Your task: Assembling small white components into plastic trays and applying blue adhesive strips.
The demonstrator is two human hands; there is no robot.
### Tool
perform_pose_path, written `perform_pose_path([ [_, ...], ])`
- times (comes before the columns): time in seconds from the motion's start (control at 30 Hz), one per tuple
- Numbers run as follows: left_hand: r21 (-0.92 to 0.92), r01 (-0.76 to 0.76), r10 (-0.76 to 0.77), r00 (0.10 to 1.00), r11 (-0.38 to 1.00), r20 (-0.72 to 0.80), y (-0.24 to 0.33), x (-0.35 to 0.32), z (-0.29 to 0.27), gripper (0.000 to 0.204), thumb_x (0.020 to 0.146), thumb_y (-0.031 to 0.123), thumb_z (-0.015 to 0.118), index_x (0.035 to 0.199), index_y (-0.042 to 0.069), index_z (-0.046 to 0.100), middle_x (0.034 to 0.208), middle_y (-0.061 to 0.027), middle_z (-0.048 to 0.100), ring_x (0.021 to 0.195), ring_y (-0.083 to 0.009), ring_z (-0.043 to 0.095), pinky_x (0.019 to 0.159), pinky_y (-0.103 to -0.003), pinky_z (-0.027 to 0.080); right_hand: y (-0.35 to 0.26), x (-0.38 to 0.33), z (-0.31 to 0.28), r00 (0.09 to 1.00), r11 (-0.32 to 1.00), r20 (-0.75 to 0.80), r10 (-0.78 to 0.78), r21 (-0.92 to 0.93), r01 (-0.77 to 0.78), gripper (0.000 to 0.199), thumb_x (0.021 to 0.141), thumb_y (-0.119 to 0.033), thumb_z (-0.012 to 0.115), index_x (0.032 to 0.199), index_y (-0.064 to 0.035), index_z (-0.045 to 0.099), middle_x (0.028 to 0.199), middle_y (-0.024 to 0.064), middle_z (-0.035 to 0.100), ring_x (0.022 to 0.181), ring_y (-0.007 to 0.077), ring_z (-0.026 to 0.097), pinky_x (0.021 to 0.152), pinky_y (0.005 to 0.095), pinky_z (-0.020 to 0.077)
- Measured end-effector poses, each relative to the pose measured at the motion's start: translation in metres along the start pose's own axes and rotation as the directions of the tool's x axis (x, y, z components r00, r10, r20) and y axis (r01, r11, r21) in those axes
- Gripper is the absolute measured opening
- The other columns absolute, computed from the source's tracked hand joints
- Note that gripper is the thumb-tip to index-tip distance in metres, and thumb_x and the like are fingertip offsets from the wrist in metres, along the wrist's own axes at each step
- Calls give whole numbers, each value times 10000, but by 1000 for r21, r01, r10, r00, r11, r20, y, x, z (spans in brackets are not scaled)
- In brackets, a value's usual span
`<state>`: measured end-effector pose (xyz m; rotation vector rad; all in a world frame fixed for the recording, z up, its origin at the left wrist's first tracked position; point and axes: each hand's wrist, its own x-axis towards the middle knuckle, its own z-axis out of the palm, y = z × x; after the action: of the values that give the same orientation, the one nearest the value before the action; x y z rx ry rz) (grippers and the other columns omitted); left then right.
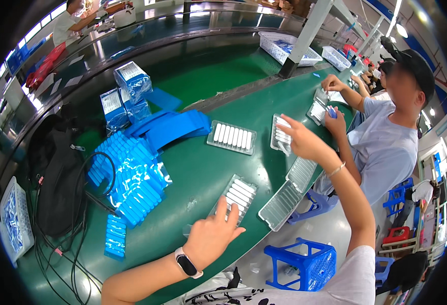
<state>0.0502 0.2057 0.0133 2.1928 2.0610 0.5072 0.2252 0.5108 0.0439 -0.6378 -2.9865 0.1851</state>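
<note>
Bg: busy workshop; long green worktable (183, 203), smooth, glossy, runs under both hands. Co-worker (381, 137) in pale tee sits to the right of R hand. Black bag (56, 178), soft fabric, slumps well left of L hand, cables trailing. Nearer L hand, ahead-left: heap of blue pouches (127, 173), shiny film, ribbed by long rounded shapes inside. Blue plastic stool (310, 259), perforated seat, is right of L hand, below table edge. Matte blue strips (178, 132), flat & curved, overlap beyond the heap. Boxy blue packs (132, 81) in crinkly film sit further out, w/ white printed labels; print too small to read.

Clear ridged trays (282, 203) lie btwn the hands, nr table edge. Tray by L hand (254, 189), thin see-through plastic, is under/just ahead of its fingertips; another clear tray (254, 143) btwn & ahead of hands; tray by R hand (274, 134) at its fingertips. All three hold white sticks (241, 192): smooth, slim, round-ended, side by side.

L hand (211, 239): fingers spread, loose, nothing clasped. R hand (307, 140): index extended, thumb side partly hidden; can't tell if it's pinching anything. Dark-faced watch (187, 264), pale strap, on L wrist.
</note>
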Motion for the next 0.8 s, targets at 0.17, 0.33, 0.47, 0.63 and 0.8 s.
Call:
perform_pose_path([
  [0.17,-41,67,-68,998,997,-13,-3,-12,9,523,798,444,651,1068,16,522,1213,-184,500,533,-225,626,426,-310,500,20,0,-9,992,985,-57,109,139,-100,432,740,41,507,1166,-11,552,1240,218,493,1111,373,506,965,394,407],
  [0.33,-71,76,-73,996,995,40,-11,-26,-4,477,769,376,676,1051,24,523,1243,-184,506,571,-256,642,490,-349,523,-13,-19,8,954,949,-152,257,229,-218,178,741,-151,710,785,3,633,763,120,607,652,269,579,607,346,464],
  [0.47,-51,87,-83,992,995,91,-16,-36,-14,476,752,360,696,1043,26,522,1250,-168,510,569,-252,640,492,-343,521,-28,-24,28,944,963,-201,263,106,-246,185,744,-149,716,837,1,661,823,133,615,692,274,598,655,361,487],
  [0.63,-27,80,-77,994,996,82,-25,-54,-24,443,752,338,693,1027,34,523,1242,-167,524,555,-221,635,487,-321,520,-12,-22,32,963,999,-264,49,-6,-52,173,758,-48,664,928,-20,687,866,121,620,726,271,605,695,366,493],
  [0.8,-28,114,-110,986,993,125,-32,-72,-30,458,706,327,731,1010,45,535,1233,-132,530,596,-231,639,502,-328,520,-8,-17,25,967,984,-196,164,107,-145,183,740,-75,678,916,-29,692,866,119,617,753,268,602,711,360,489],
])
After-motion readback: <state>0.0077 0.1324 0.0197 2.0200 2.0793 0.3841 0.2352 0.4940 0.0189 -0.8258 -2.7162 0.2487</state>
